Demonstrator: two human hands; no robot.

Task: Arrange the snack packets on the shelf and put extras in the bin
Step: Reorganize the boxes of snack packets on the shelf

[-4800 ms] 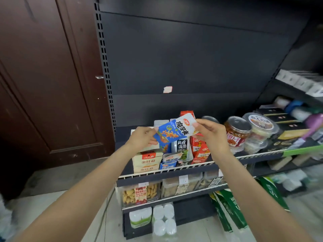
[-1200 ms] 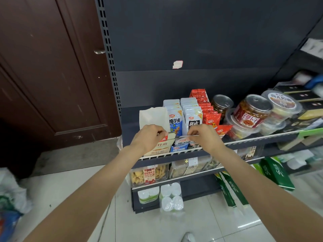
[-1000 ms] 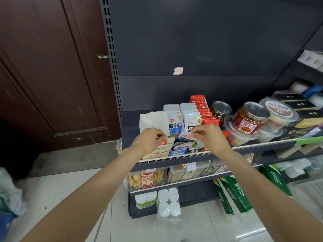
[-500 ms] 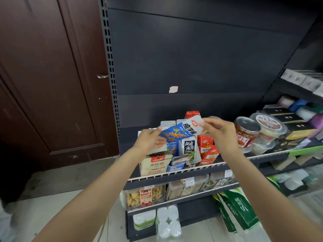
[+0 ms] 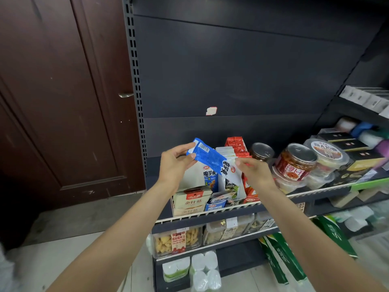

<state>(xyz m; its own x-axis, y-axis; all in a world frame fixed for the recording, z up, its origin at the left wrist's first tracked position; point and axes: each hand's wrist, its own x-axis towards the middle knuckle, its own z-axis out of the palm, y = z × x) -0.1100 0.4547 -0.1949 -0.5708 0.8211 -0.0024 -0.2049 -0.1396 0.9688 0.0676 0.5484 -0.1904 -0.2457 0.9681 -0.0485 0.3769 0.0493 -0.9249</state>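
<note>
Blue snack packet [image 5: 207, 158] now flipped back-side up, tilted above the shelf [image 5: 210, 211] rows; earlier its front faced the camera. Left hand [image 5: 175, 163] pinches its upper end, right hand [image 5: 253, 172] pinches the lower end

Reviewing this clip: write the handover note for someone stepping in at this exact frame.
Left hand pinches the upper end of the blue snack packet; right hand pinches its lower white end, held tilted above the shelf.
Done: rows of blue, white and red packets stand on the shelf.
Left: slot this packet into its row or bin it as an extra. No bin in view.
</note>
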